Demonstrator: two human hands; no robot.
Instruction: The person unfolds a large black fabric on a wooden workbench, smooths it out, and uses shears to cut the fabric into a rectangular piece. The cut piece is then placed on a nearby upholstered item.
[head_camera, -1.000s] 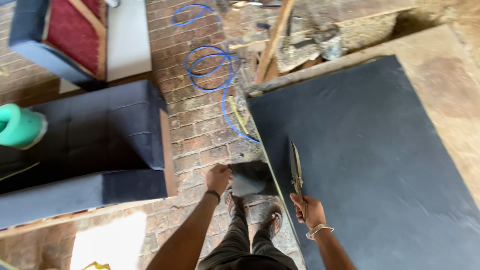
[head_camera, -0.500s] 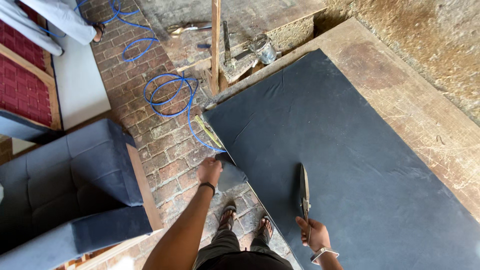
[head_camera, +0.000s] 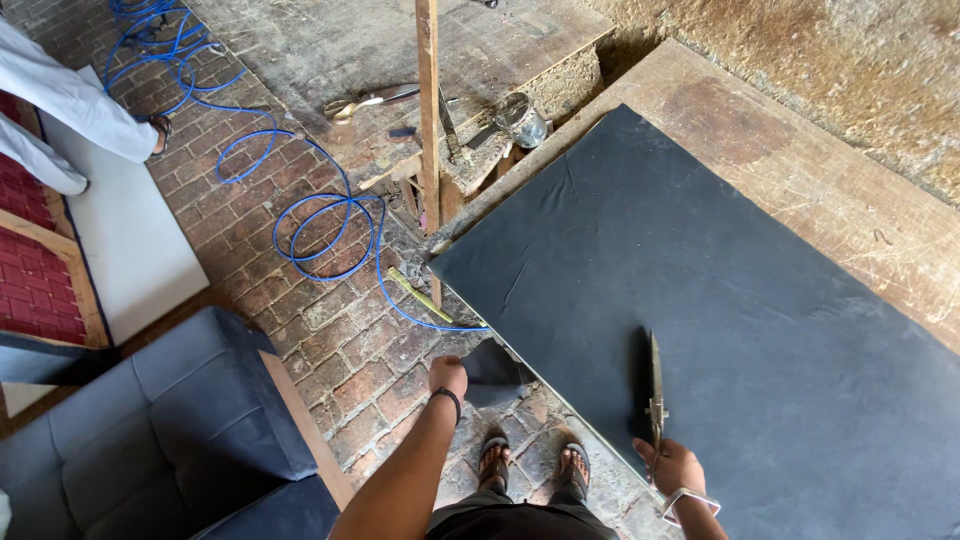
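Head view: we look straight down past our own legs and sandalled feet (head_camera: 530, 462) onto a brick floor (head_camera: 330, 340). Our right hand (head_camera: 668, 465) is closed around the handles of a pair of shears (head_camera: 655, 395), fingers wrapped tight. The blades point away from us and lie on a large dark sheet (head_camera: 720, 300) spread over a wooden bench (head_camera: 800, 170). The blades look nearly together, with the tip well inside the sheet's near edge.

Our left hand (head_camera: 448, 375) pinches a dark flap (head_camera: 492, 368) of the same fabric. The flap hangs off the sheet's near corner over the bricks, and the fingers are clamped on its left edge. A dark band sits on that wrist, a pale bracelet on the right one.

A blue hose (head_camera: 320, 215) loops across the bricks to our left and runs up toward the top of the view. A grey sofa (head_camera: 150, 430) stands at lower left, near our left arm. Beyond the sheet's far corner a wooden post (head_camera: 428, 110) rises, with a small tin (head_camera: 522, 120) just beside it and a second pair of scissors (head_camera: 372, 100) lying on the worn board. At upper left another person's pale trouser legs (head_camera: 60, 110) show beside a white panel (head_camera: 130, 240).
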